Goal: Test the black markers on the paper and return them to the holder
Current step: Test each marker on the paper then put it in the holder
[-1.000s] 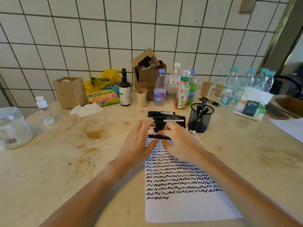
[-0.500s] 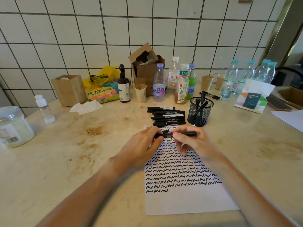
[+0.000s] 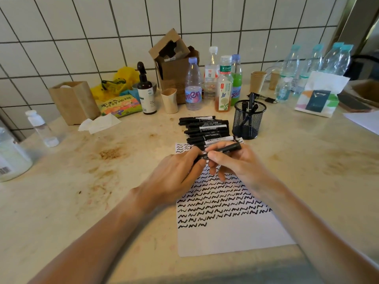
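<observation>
A: Hands?
B: Left hand (image 3: 176,175) and right hand (image 3: 235,162) both pinch one slim black plastic marker (image 3: 229,149) above the white squiggle-covered paper sheet (image 3: 231,238).
A: Holder?
B: Black wire-mesh cylindrical holder (image 3: 248,122), near the row of loose black markers (image 3: 205,129) on the stained beige surface (image 3: 82,191).

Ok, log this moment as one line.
both hands grip one marker over paper | left hand | right hand | pile untested | holder part-filled

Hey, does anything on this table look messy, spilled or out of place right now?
Yes. Brown stains blotch the tabletop left of the paper. A crumpled tissue lies loose near the brown bag, and the cardboard box at the back stands torn open.
</observation>
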